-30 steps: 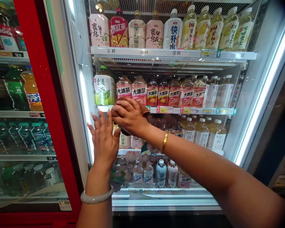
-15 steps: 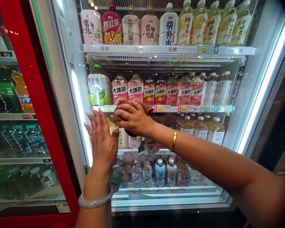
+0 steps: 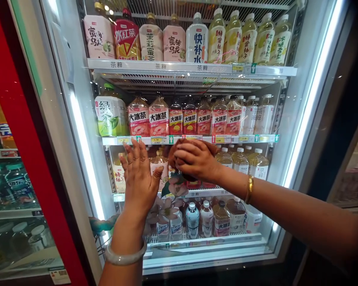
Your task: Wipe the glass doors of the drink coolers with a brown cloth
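Head view: right hand (image 3: 198, 162) clasps brown cloth (image 3: 210, 147) (bunched, it seems).

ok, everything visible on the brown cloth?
The brown cloth looks soft, bunched into a wad with a loose fold sticking out on the right. The right hand covers much of it, fingers curled over it. It is in front of the drinks fridge, apart from the left hand; any further contact is unclear.
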Demonstrator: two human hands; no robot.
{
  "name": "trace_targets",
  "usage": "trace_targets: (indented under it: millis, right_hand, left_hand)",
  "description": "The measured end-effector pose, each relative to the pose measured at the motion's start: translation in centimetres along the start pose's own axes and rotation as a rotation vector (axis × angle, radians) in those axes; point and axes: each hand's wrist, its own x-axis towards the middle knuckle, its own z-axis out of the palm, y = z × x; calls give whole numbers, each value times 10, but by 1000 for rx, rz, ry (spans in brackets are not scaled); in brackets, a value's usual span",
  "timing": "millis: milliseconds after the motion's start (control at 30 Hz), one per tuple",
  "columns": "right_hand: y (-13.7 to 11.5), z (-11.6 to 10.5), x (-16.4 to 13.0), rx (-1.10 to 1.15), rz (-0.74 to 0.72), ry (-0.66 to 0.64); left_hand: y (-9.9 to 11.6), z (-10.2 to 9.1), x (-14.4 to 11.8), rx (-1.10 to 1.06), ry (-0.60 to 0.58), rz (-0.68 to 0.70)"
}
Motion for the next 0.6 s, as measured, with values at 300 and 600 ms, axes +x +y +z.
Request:
trace_targets:
  millis: [300, 600]
  right_hand:
    - [-3, -1, -8, 52, 20, -20]
    - [44, -38, -33, -121, 331, 137]
  left_hand:
    - [23, 30, 0, 5, -59, 108]
    - [46, 55, -2, -7, -101, 108]
